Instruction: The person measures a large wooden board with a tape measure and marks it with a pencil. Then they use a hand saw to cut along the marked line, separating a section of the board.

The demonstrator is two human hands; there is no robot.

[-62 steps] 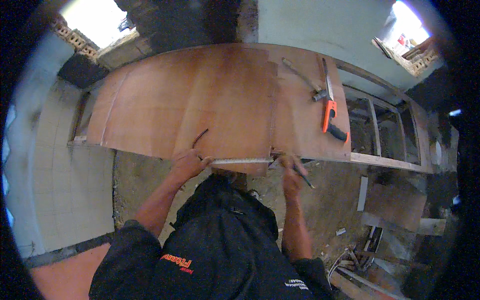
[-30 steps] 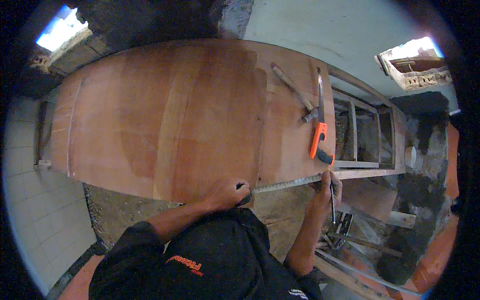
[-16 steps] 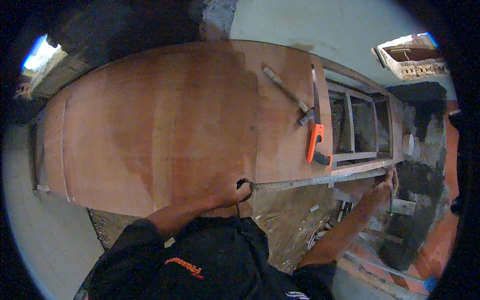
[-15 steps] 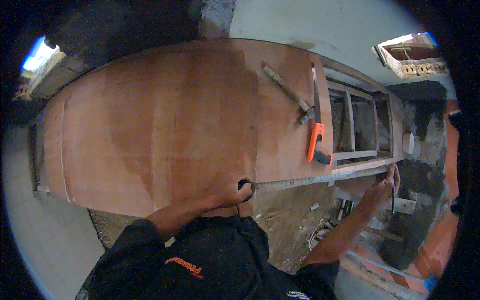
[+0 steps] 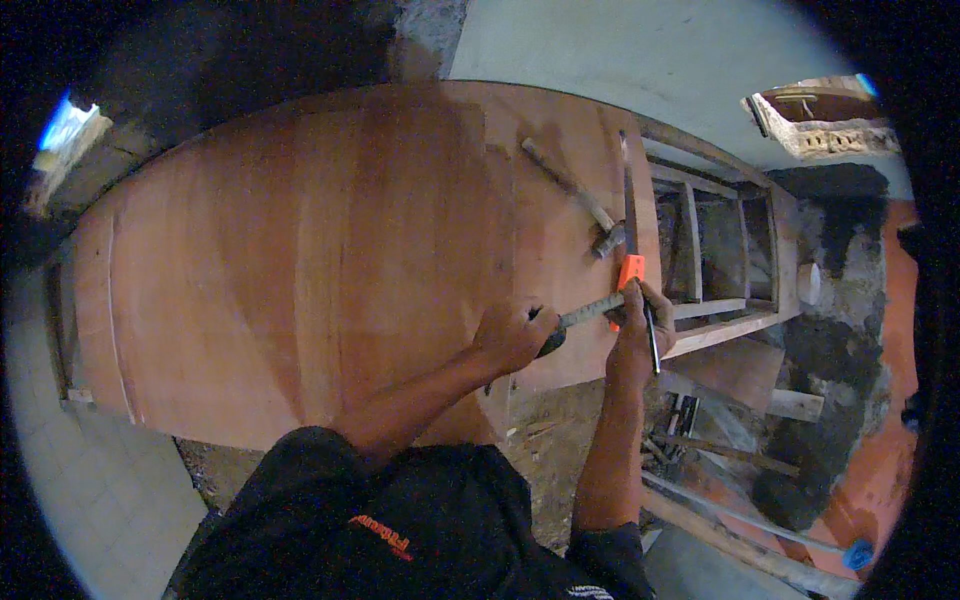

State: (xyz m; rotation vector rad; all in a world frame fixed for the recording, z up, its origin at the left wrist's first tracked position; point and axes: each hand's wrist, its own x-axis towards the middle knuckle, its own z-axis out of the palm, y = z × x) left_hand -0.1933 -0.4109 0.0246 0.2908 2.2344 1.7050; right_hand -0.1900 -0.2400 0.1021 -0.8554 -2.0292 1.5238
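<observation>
A large brown plywood sheet (image 5: 330, 270) lies on a wooden frame in front of me. My left hand (image 5: 512, 335) is closed around a black tape measure (image 5: 549, 342) at the sheet's near edge. A short length of tape (image 5: 592, 311) runs from it to my right hand (image 5: 632, 322). That hand pins the tape end against the sheet and holds a dark pencil (image 5: 652, 342) pointing down. Just above my right hand sits the orange handle of a handsaw (image 5: 630, 270).
A hammer (image 5: 578, 196) lies on the sheet's far right, beside the saw blade. The open wooden frame (image 5: 720, 260) sticks out to the right of the sheet. Scrap boards and rubble (image 5: 740, 440) cover the ground at the lower right. Pale floor tiles (image 5: 90, 490) lie at the lower left.
My right hand has come back from the far right end of the frame to close beside my left hand, and the stretched tape is much shorter. The view has shifted right.
</observation>
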